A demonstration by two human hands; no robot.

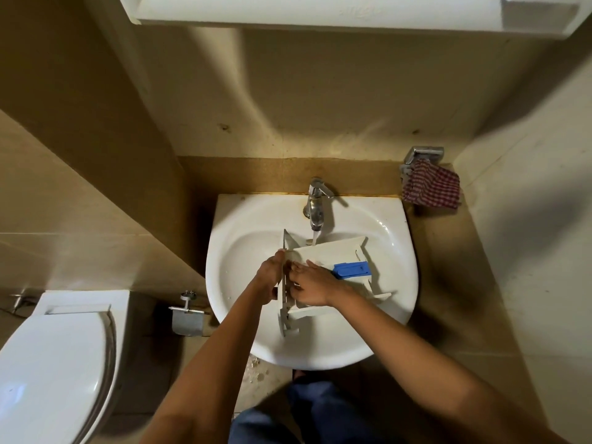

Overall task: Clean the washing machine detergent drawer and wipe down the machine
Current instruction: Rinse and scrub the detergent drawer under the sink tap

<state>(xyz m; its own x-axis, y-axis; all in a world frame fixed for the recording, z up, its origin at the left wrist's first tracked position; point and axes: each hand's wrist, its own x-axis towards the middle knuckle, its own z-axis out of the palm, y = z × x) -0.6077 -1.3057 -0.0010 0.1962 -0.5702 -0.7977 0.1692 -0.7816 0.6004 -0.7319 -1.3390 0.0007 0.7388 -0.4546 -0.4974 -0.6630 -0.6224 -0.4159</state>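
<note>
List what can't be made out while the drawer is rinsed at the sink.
- Head view: the near compartments of the detergent drawer, covered by the right hand; residue cannot be judged.
- Head view: whether that hand holds anything, too small.
- Head view: the sink drain, hidden under the drawer.
- Head view: the white cabinet, cut off by the top edge.
</note>
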